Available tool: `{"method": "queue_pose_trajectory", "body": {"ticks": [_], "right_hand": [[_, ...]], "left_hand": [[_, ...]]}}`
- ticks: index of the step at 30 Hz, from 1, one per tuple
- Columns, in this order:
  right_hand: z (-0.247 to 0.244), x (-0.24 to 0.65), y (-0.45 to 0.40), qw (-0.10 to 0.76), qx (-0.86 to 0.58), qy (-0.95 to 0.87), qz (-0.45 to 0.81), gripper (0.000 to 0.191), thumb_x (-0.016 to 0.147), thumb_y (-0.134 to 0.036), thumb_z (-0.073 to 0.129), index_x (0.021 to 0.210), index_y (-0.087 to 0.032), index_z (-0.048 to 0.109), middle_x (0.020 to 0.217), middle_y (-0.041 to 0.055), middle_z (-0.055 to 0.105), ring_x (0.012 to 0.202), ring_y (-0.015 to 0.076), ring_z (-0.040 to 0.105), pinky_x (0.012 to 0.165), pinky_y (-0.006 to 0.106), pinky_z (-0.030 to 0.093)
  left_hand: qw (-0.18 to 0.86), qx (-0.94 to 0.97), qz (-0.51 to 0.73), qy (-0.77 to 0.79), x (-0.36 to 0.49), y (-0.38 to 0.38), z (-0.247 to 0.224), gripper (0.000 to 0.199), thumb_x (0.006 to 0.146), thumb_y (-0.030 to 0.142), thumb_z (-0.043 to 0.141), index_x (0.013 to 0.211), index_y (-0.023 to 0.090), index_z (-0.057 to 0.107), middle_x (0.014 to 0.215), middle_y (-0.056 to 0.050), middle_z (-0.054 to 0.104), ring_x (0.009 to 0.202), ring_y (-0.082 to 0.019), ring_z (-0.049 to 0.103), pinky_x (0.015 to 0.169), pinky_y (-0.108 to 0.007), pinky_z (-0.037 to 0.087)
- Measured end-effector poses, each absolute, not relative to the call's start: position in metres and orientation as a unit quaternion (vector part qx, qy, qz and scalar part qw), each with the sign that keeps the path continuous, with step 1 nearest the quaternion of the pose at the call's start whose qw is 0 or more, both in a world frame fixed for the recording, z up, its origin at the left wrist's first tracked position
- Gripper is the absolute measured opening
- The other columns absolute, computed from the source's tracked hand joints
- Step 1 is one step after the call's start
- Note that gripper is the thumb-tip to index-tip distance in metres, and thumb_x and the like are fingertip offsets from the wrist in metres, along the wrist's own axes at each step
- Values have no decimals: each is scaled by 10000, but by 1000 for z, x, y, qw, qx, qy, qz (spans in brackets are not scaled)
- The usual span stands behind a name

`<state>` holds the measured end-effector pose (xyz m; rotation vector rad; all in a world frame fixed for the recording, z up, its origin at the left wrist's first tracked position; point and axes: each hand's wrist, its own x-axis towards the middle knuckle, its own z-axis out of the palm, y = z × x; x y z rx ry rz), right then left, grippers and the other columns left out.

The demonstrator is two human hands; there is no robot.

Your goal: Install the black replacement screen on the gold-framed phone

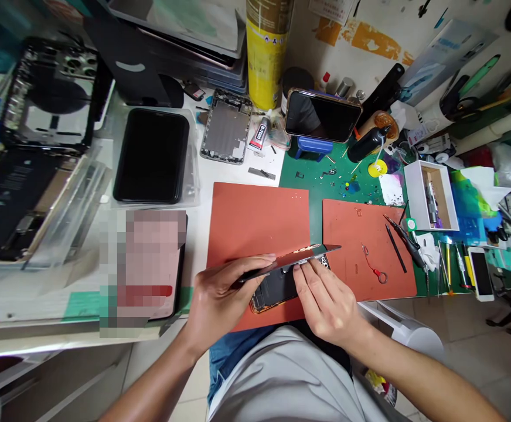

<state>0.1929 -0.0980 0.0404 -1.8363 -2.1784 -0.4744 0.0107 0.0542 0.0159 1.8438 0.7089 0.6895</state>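
My left hand (222, 299) grips the left end of a thin dark phone screen (297, 258), which is held tilted, nearly edge-on. Beneath it an opened phone body (277, 288) lies on the left red mat (255, 220), with its dark inside facing up. The fingers of my right hand (328, 302) are pinched together under the screen's right part, over the phone body. Whatever lies between those fingertips is too small and hidden to name. The screen covers the upper part of the phone body.
A second red mat (339, 234) on the right bears tweezers (407, 239) and a red-handled tool (376, 272). Behind stand a phone on a blue stand (323, 116), a yellow can (266, 64) and a white box (429, 199). A black phone (152, 155) lies left.
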Motion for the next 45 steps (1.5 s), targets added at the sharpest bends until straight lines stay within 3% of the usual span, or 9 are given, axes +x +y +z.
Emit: {"method": "queue_pose_trajectory", "body": {"ticks": [7,12,19,40,45], "right_hand": [[40,194,-110,128,-673,-722,-98,452,968,0,495,1359,-1,723,1377,223,777,1354,397,694,1086,517,580],[35,188,-113,125,-690,-710,-64,468,969,-53,526,1400,7,699,1455,235,737,1391,420,670,1120,534,532],[32,185,-115,130,-693,-705,-81,374,1028,-82,555,1355,-5,720,1435,219,753,1354,407,701,1099,518,511],[34,186,-111,109,-696,-706,-69,414,1008,-83,497,1348,-16,724,1442,219,748,1363,396,674,1077,507,494],[33,188,-110,86,-700,-706,-65,422,997,-80,493,1349,14,705,1440,264,728,1352,416,664,1080,519,480]], "left_hand": [[493,769,297,279,12,55,18,256,1003,133,732,1172,309,809,1175,60,861,1069,-149,838,996,-245,677],[497,766,301,276,12,55,16,267,1000,126,736,1176,315,804,1178,68,860,1073,-135,836,1002,-223,668],[493,769,301,274,12,56,14,281,1001,124,736,1192,320,801,1190,68,857,1076,-134,835,1010,-231,669],[492,765,301,287,11,55,14,258,994,159,757,1164,342,821,1147,84,863,1039,-140,843,991,-227,676],[492,763,309,282,12,56,16,253,988,148,761,1152,330,824,1131,78,866,1016,-138,846,980,-229,682]]}}
